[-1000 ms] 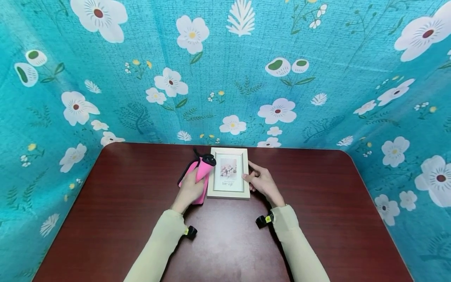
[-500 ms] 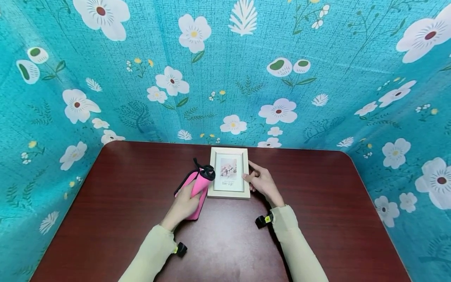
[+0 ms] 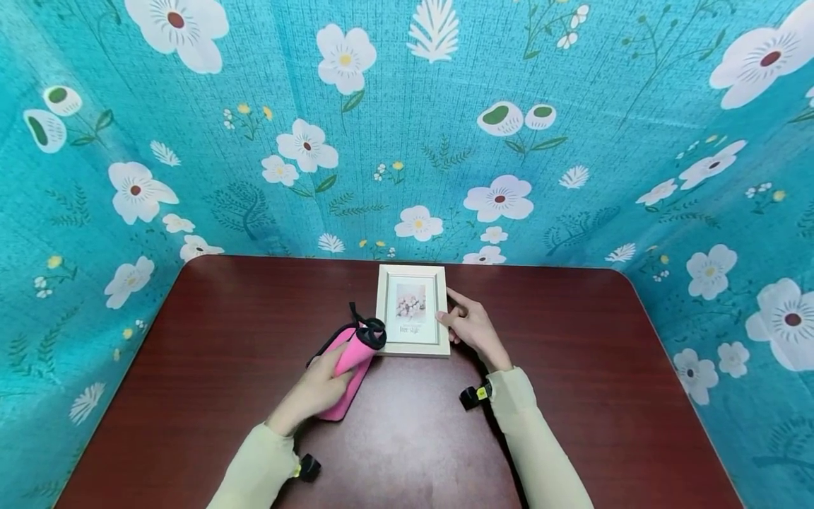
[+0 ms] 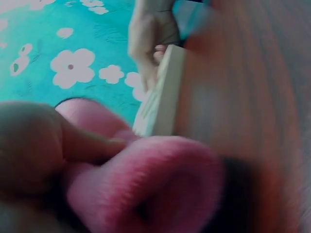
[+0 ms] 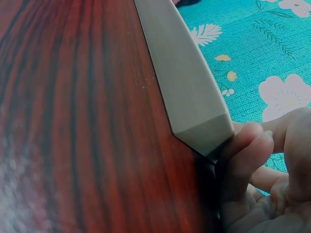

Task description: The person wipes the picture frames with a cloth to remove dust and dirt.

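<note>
My left hand (image 3: 319, 385) grips a pink, fuzzy cloth piece (image 3: 343, 396) with black edging and a black cord. Part of it is rolled into a tube, whose pink end (image 4: 160, 194) fills the lower left wrist view. Just up and right of it, a cream picture frame (image 3: 412, 350) with a blossom print rests on the table near the back edge. My right hand (image 3: 470, 325) holds the frame by its right side, thumb on the front face. Up close, the right wrist view shows the frame's side (image 5: 184, 73) and the curled fingers (image 5: 243, 160) at its corner.
The dark red wooden table (image 3: 540, 339) has rounded back corners. Behind and beside it hangs a teal cloth (image 3: 381, 155) with white flowers. A small black camera (image 3: 309, 468) is strapped to the left wrist, and another black camera (image 3: 470, 398) to the right.
The left hand has drawn the pink cloth piece down and left, away from the frame's left side. The right hand and the picture frame have stayed in place.
</note>
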`<move>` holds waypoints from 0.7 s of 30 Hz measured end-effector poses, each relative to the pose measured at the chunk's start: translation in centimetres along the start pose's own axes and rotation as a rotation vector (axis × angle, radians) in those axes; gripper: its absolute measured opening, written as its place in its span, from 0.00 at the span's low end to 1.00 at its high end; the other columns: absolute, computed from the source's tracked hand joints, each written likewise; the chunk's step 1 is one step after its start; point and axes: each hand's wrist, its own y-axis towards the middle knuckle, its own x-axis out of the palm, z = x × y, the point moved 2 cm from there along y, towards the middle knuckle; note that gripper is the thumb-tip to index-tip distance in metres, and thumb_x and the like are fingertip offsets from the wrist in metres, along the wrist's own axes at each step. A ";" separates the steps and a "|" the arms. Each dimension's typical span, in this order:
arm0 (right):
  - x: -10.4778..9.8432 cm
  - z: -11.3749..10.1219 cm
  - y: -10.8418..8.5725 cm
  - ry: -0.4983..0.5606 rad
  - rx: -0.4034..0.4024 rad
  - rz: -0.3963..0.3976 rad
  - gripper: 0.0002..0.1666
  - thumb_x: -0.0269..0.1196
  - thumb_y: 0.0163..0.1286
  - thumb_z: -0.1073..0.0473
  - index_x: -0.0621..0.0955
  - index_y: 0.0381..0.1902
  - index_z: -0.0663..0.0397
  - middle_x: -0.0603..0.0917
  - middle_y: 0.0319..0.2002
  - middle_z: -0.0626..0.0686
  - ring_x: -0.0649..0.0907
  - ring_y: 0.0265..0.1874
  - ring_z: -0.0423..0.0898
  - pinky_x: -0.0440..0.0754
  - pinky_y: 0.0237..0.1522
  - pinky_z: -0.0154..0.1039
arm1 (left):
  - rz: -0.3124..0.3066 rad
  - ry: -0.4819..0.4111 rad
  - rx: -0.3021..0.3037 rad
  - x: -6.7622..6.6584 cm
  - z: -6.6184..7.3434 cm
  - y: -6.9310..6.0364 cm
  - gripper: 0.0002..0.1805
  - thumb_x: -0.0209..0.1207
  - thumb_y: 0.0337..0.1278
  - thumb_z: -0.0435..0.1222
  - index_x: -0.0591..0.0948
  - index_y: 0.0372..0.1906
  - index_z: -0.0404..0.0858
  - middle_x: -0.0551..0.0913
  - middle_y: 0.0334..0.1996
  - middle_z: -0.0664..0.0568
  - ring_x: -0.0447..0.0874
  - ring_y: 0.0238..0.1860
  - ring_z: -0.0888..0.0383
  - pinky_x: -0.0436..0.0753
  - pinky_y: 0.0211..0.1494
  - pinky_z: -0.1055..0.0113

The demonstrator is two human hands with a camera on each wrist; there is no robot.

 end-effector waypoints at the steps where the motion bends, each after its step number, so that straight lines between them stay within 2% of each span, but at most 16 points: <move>1: 0.0 0.0 0.0 0.001 0.001 0.000 0.42 0.69 0.74 0.56 0.68 0.83 0.42 0.76 0.19 0.48 0.78 0.15 0.44 0.79 0.23 0.38 | -0.061 -0.022 -0.018 -0.5 0.0 -0.1 0.22 0.60 0.71 0.29 0.81 0.68 0.39 0.87 0.52 0.45 0.82 0.51 0.50 0.82 0.58 0.51; 5: 0.0 0.0 0.0 0.010 0.009 -0.005 0.43 0.70 0.74 0.55 0.68 0.83 0.41 0.76 0.20 0.47 0.78 0.16 0.44 0.80 0.23 0.38 | -0.308 -0.176 -0.076 -3.5 0.1 0.1 0.19 0.60 0.76 0.34 0.81 0.66 0.39 0.85 0.45 0.48 0.81 0.43 0.54 0.81 0.51 0.58; 7: -0.1 0.0 0.0 0.014 0.003 -0.004 0.43 0.70 0.74 0.55 0.68 0.83 0.41 0.76 0.20 0.48 0.78 0.16 0.44 0.80 0.23 0.38 | -0.366 -0.257 -0.102 -5.2 0.3 0.7 0.20 0.59 0.78 0.36 0.79 0.68 0.36 0.86 0.44 0.46 0.84 0.40 0.53 0.84 0.49 0.59; 8: -0.2 0.0 0.1 0.016 0.001 -0.004 0.43 0.70 0.74 0.55 0.68 0.82 0.41 0.76 0.20 0.48 0.78 0.16 0.44 0.80 0.23 0.38 | -0.355 -0.284 -0.109 -6.0 0.5 1.2 0.20 0.58 0.78 0.36 0.79 0.67 0.34 0.86 0.40 0.45 0.85 0.37 0.54 0.85 0.46 0.59; 10: -0.3 -0.1 0.1 0.015 -0.006 -0.006 0.43 0.70 0.74 0.56 0.68 0.83 0.42 0.76 0.20 0.48 0.79 0.16 0.44 0.80 0.23 0.37 | -0.272 -0.292 -0.094 -7.3 0.8 2.5 0.20 0.57 0.79 0.35 0.77 0.67 0.31 0.86 0.40 0.44 0.85 0.36 0.54 0.85 0.44 0.61; 12: -0.3 -0.1 0.1 0.014 -0.010 -0.007 0.43 0.70 0.74 0.56 0.68 0.83 0.43 0.76 0.19 0.48 0.79 0.16 0.44 0.80 0.23 0.37 | -0.147 -0.283 -0.079 -8.0 1.1 4.0 0.19 0.56 0.80 0.35 0.76 0.65 0.29 0.85 0.38 0.40 0.85 0.35 0.52 0.84 0.41 0.60; 14: -0.3 -0.2 0.0 0.011 -0.006 -0.006 0.43 0.70 0.74 0.56 0.68 0.83 0.43 0.76 0.19 0.48 0.79 0.16 0.44 0.80 0.24 0.38 | 0.003 -0.210 -0.039 -8.1 1.4 5.6 0.18 0.56 0.80 0.36 0.76 0.65 0.29 0.85 0.43 0.38 0.83 0.39 0.50 0.82 0.45 0.58; 16: -0.3 -0.2 -0.1 0.010 0.001 -0.007 0.43 0.70 0.74 0.56 0.68 0.83 0.43 0.76 0.19 0.48 0.78 0.16 0.44 0.80 0.24 0.38 | 0.137 -0.130 0.019 -7.6 1.5 7.2 0.19 0.55 0.80 0.35 0.77 0.67 0.30 0.86 0.50 0.35 0.83 0.45 0.46 0.82 0.50 0.54; 19: -0.2 -0.2 -0.3 0.021 0.015 -0.006 0.43 0.70 0.74 0.56 0.68 0.83 0.43 0.76 0.20 0.48 0.78 0.16 0.44 0.80 0.24 0.38 | 0.243 -0.025 0.082 -6.1 1.3 9.4 0.20 0.55 0.78 0.33 0.77 0.69 0.34 0.86 0.56 0.34 0.83 0.51 0.42 0.81 0.57 0.48; 21: -0.1 -0.2 -0.3 0.028 0.020 -0.008 0.43 0.70 0.74 0.56 0.67 0.83 0.43 0.75 0.20 0.48 0.78 0.16 0.44 0.80 0.24 0.37 | 0.251 0.019 0.128 -5.0 1.3 10.9 0.24 0.55 0.76 0.30 0.75 0.73 0.36 0.85 0.60 0.34 0.84 0.56 0.40 0.82 0.62 0.44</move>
